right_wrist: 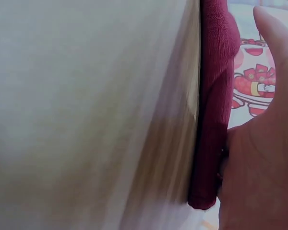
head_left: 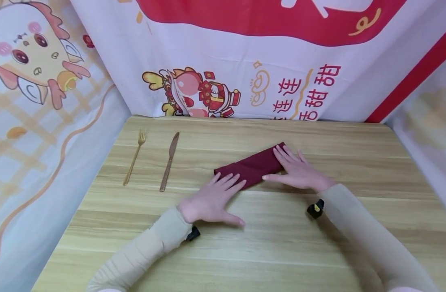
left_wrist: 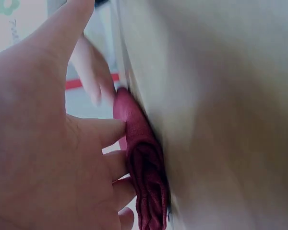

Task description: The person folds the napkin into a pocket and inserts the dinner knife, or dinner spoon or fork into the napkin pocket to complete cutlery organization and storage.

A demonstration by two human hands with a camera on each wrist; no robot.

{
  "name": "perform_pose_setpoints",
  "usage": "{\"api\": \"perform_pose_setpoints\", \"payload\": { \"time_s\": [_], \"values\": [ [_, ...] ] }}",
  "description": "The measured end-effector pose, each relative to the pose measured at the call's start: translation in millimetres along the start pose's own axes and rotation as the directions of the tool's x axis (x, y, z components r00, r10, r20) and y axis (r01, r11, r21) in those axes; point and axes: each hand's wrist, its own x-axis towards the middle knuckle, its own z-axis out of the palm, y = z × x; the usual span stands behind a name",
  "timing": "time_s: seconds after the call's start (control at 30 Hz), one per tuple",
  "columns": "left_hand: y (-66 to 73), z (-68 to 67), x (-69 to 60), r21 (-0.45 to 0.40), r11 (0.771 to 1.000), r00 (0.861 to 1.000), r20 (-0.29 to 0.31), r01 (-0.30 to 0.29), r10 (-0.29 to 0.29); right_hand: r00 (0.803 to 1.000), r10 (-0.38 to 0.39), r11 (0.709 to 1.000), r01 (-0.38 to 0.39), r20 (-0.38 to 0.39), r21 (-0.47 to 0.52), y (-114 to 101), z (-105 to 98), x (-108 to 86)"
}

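A dark red folded cloth (head_left: 253, 164) lies slantwise on the wooden table, a long strip of several layers. In the left wrist view the cloth's end (left_wrist: 151, 187) shows its stacked folds. My left hand (head_left: 213, 198) rests its straight fingertips on the near left end, thumb spread away over the wood. On the right end lie the outstretched fingers of my right hand (head_left: 297, 170), its thumb at the near edge. The right wrist view shows the cloth (right_wrist: 213, 105) edge-on with a raised bump, the hand against its upper face.
Left of the cloth lie a gold fork (head_left: 134, 158) and a copper-coloured knife (head_left: 169, 162), roughly side by side. A printed white and red curtain (head_left: 223, 52) hangs along the table's back edge. Another patterned cloth (head_left: 44, 134) hangs at the left side.
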Motion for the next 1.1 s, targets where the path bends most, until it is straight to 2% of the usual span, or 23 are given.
{"api": "perform_pose_setpoints", "payload": {
  "time_s": [0.23,0.4,0.6,0.8,0.93,1.1],
  "values": [
    [26.5,11.8,0.1,0.047,0.994,0.995,0.014,-0.096,0.096,1.000,-0.001,1.000,0.001,-0.008,-0.014,-7,-3,17.3],
    [34.5,15.9,1.7,0.036,0.991,0.992,0.010,-0.128,0.128,1.000,-0.003,1.000,0.002,-0.009,-0.019,-7,0,22.6],
    [25.4,11.1,7.5,-0.010,0.995,0.994,-0.037,-0.100,0.100,0.998,-0.016,0.997,0.020,-0.060,0.070,-2,-1,22.2],
    [8.4,2.3,16.8,-0.018,0.998,0.993,-0.102,-0.068,0.066,0.994,0.007,0.986,0.012,-0.111,0.164,7,-8,7.4],
    [2.0,-1.4,20.9,-0.057,0.997,0.995,-0.082,-0.053,0.049,0.993,0.013,0.985,0.007,-0.116,0.170,12,-11,-3.6],
    [0.8,-1.8,22.7,-0.079,0.996,0.999,-0.019,-0.040,0.039,0.998,0.045,0.985,-0.036,-0.052,0.171,17,-10,-12.8]
  ]
}}
